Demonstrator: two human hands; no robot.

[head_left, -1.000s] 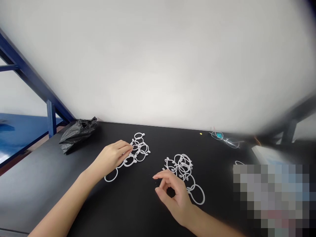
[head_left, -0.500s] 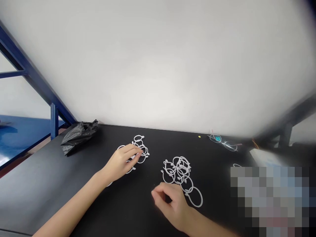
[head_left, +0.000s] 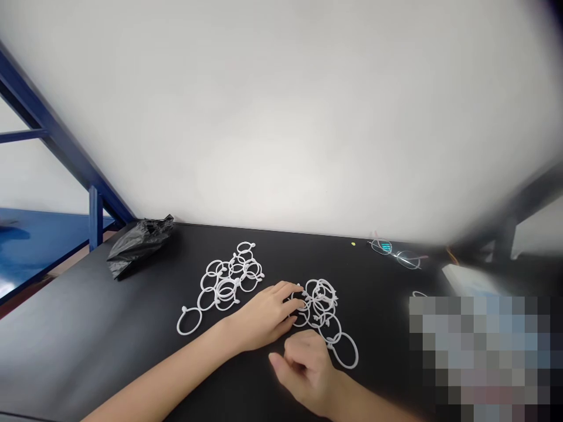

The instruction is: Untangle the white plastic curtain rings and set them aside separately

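White rings with small knobs lie in two loose piles on the black table. My left hand (head_left: 272, 313) reaches across to the right pile of rings (head_left: 324, 300), palm down. Its fingers are extended and slightly apart, with the tips at that pile's left edge, covering part of a ring. Just in front of the same pile, my right hand (head_left: 308, 369) is curled with the thumb sticking out to the left; I see nothing in it. The left pile of rings (head_left: 226, 287) lies beyond my left forearm, and neither hand touches it.
A crumpled black plastic bag (head_left: 141, 243) lies at the back left. Eyeglasses (head_left: 396, 254) and a small yellow bit (head_left: 353, 244) are at the back right. A white object (head_left: 470, 281) is partly behind a blurred patch. A blue metal frame (head_left: 94, 217) stands at left.
My left hand has left the left pile and moved right to the right pile, its fingers now spread. The right hand stays nearly in place, its fingers curled in more.
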